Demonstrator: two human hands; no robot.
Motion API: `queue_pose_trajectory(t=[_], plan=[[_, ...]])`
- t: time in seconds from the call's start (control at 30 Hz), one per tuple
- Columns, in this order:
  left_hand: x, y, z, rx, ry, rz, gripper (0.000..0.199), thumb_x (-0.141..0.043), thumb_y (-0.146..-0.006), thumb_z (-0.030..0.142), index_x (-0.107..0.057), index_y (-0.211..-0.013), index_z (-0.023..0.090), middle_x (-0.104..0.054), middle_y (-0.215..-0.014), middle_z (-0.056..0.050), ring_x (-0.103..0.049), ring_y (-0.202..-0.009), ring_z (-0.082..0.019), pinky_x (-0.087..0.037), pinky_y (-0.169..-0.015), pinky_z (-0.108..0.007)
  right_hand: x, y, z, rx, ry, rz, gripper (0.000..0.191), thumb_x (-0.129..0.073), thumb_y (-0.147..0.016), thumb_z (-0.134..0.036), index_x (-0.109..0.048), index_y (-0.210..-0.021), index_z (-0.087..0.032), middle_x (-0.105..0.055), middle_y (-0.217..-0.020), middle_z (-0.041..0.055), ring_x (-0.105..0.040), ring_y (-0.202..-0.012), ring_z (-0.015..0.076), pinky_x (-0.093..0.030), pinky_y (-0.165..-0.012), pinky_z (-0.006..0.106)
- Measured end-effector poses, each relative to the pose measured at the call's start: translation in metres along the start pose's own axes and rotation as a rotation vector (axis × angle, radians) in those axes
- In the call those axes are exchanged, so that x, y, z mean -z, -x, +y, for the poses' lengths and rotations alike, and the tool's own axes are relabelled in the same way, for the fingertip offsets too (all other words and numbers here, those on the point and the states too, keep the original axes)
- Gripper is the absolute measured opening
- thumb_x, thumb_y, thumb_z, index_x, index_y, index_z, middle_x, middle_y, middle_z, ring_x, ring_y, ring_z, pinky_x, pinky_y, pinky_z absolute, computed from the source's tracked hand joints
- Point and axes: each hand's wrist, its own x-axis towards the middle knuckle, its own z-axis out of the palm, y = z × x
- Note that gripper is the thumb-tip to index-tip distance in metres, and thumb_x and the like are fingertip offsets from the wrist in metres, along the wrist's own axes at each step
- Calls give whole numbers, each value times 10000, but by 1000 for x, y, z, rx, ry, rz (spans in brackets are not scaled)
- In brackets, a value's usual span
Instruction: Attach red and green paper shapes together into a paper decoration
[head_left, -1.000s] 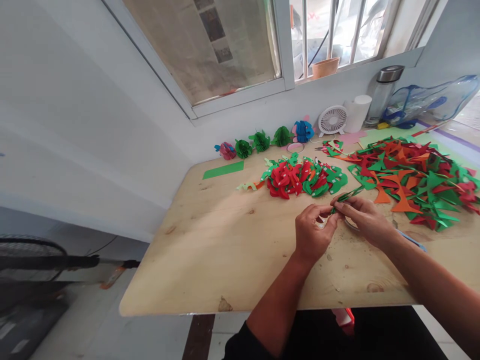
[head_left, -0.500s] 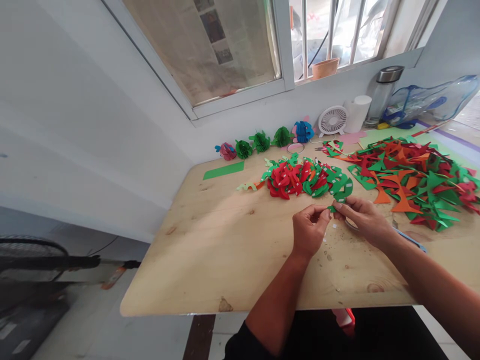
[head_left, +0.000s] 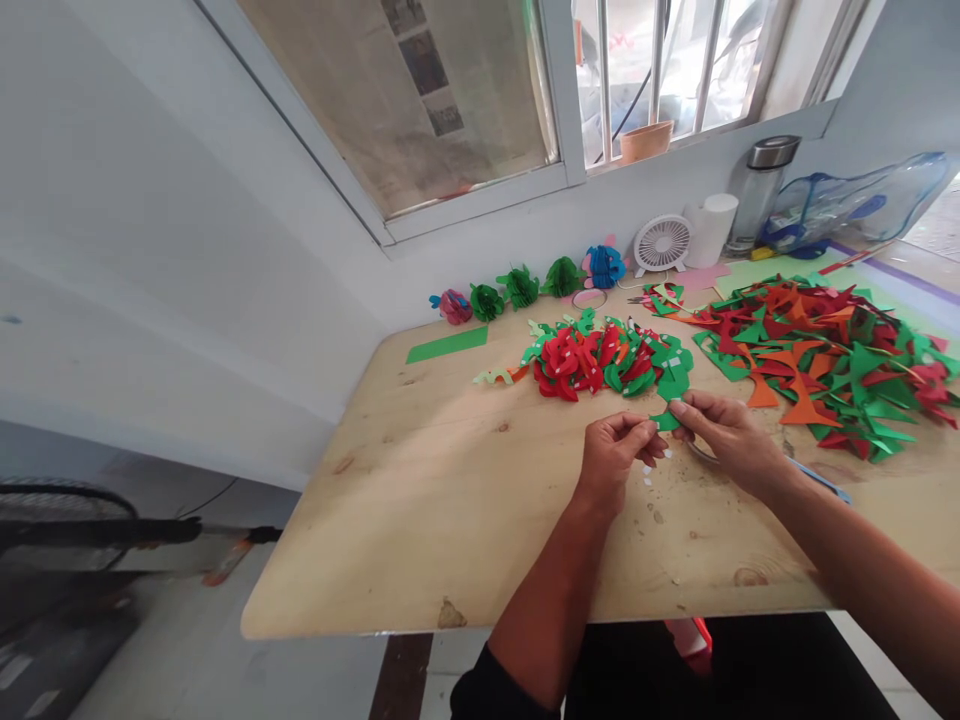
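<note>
Between my two hands is a green paper cut-out [head_left: 664, 421] with small white squares on it. My right hand [head_left: 716, 430] pinches it between thumb and fingers. On its left end, the thumb and forefinger of my left hand [head_left: 616, 450] are closed. Just behind my hands lies a heap of red and green paper cut-outs [head_left: 574, 362], many bearing white squares; its nearest green pieces reach my right fingers. A few tiny white paper squares [head_left: 647, 477] are on the wooden table [head_left: 405, 500] below my left fingers. Under my right hand, a light-blue tool [head_left: 821, 482] is partly hidden.
Red, orange and green paper scraps [head_left: 832, 350] are piled at the right. Along the wall stand folded green paper balls [head_left: 521, 286], a small white fan [head_left: 663, 243] and a glass bottle [head_left: 763, 195]. A green paper strip [head_left: 448, 344] lies at the back left.
My hands have drawn slightly apart, and more of the green cut-out shows between them. The cut-outs behind my right fingers have shifted a little. The view has moved slightly.
</note>
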Motion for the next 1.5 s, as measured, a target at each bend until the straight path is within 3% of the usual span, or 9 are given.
queue_pose_trajectory(t=[0.4,0.73,0.87,1.0,1.5], plan=[[2,-3,-3,22,20,-18,231,-686,-623,320,-600,-691,117,-635,-561,-37,-565,-481,-112,-419,-461,-219,1,0,2,13,28,-22,436,-615,-679,-597,-518,-534,-198,-493,-496,-18,-420,-493,110,-348,-468,236],[1,-3,-6,-42,-56,-15,248,-693,-632,343,-598,-672,117,-637,-551,-38,-555,-459,-105,-426,-447,-215,4,1,1,44,36,63,393,-600,-720,-538,-514,-540,-199,-429,-503,-31,-371,-503,111,-304,-485,253],[0,-2,-5,-98,-69,-38,264,-700,-632,368,-605,-669,125,-638,-568,-34,-558,-486,-106,-445,-470,-224,6,-1,12,22,-44,53,361,-589,-741,-519,-538,-585,-198,-418,-481,-47,-357,-459,102,-297,-470,257],[1,-2,-3,-123,-86,-48,270,-697,-641,379,-609,-665,124,-633,-565,-31,-552,-489,-103,-452,-486,-226,6,-3,20,36,-118,15,362,-611,-730,-516,-557,-600,-183,-502,-563,-16,-436,-539,121,-345,-520,257],[5,-1,-7,-182,-192,-91,223,-681,-689,340,-664,-751,127,-655,-637,-37,-570,-557,-105,-462,-538,-228,6,-4,21,-9,-248,31,317,-653,-721,-458,-553,-612,-178,-451,-542,-40,-375,-510,93,-297,-486,237]])
